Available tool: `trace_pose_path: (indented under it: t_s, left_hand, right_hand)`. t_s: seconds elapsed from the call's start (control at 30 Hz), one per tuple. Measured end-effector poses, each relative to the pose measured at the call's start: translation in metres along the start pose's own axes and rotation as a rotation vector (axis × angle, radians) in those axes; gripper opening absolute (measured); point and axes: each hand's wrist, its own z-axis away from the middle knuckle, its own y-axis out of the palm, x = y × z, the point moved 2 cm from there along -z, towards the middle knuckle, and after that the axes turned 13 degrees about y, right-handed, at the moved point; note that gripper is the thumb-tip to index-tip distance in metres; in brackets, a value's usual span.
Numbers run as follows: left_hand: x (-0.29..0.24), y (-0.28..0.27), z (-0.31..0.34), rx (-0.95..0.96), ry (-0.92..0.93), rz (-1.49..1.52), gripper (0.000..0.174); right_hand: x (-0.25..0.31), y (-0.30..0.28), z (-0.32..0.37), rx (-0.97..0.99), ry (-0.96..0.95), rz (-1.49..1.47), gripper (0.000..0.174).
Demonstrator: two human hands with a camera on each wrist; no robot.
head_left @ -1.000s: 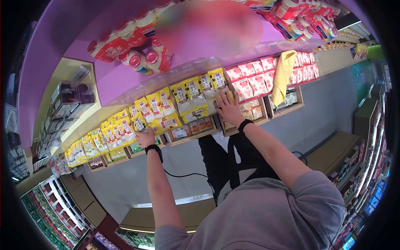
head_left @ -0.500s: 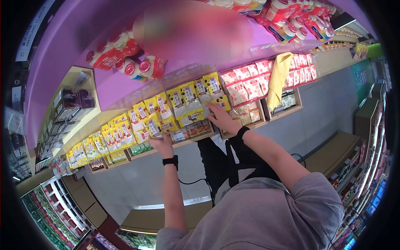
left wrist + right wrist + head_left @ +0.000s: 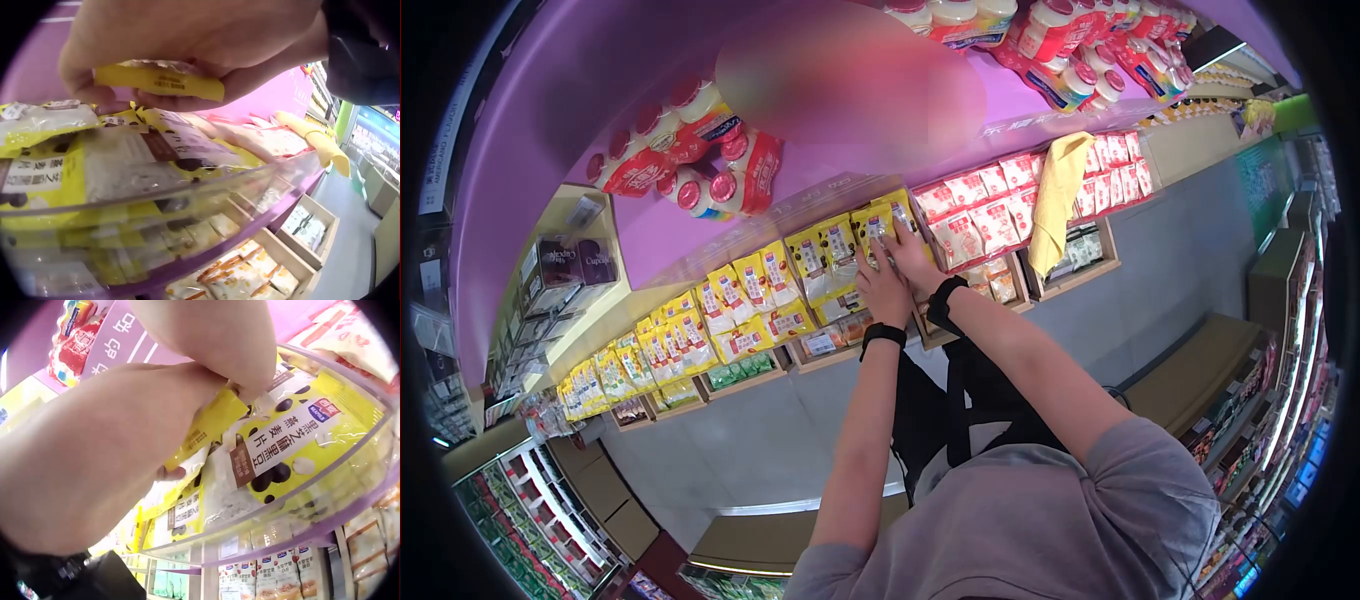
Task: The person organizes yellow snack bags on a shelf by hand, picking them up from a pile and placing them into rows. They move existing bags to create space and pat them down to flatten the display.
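My left hand (image 3: 882, 293) and right hand (image 3: 916, 266) are close together over the clear bin of yellow black-bean oatmeal packets (image 3: 825, 256). Between them is one yellow oatmeal packet (image 3: 162, 85), seen edge-on in the left wrist view. My left hand grips it from one side, with a fingertip showing below it in the right wrist view. The fingers of my right hand are curled at its other end. More oatmeal packets (image 3: 294, 437) lie flat just under both hands, behind the bin's clear rim (image 3: 187, 195).
Pink-white packets (image 3: 995, 220) fill the bin to the right, with a yellow cloth (image 3: 1060, 205) draped over it. Wooden trays (image 3: 1080, 288) of small packs sit below the bins. Bottle packs (image 3: 750, 165) stand on the purple shelf above.
My left hand has brought an oatmeal packet rightward from the left-hand bin to my right hand. My right hand, earlier spread on the packets, has shifted slightly left and now meets it.
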Motion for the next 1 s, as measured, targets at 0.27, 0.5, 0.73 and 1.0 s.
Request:
trace_pose_path:
  t_s: [0.27,0.5,0.73,1.0]
  left_hand:
    - [0.030,0.021,-0.013,0.200,-0.025,-0.238,0.067]
    - [0.034,0.032,-0.014,0.342,0.085,-0.458,0.069]
    - [0.036,0.041,-0.016,0.285,0.047,-0.448,0.063]
    - [0.024,0.033,0.006,0.261,0.143,-0.304,0.066]
  right_hand:
    - [0.000,0.012,-0.003,-0.210,-0.537,0.548,0.042]
    - [-0.002,0.000,0.029,-0.275,-0.648,1.102,0.040]
    - [-0.016,-0.029,0.053,-0.310,-0.582,1.232,0.045]
    - [0.007,-0.103,0.071,-0.610,-0.445,1.188,0.054]
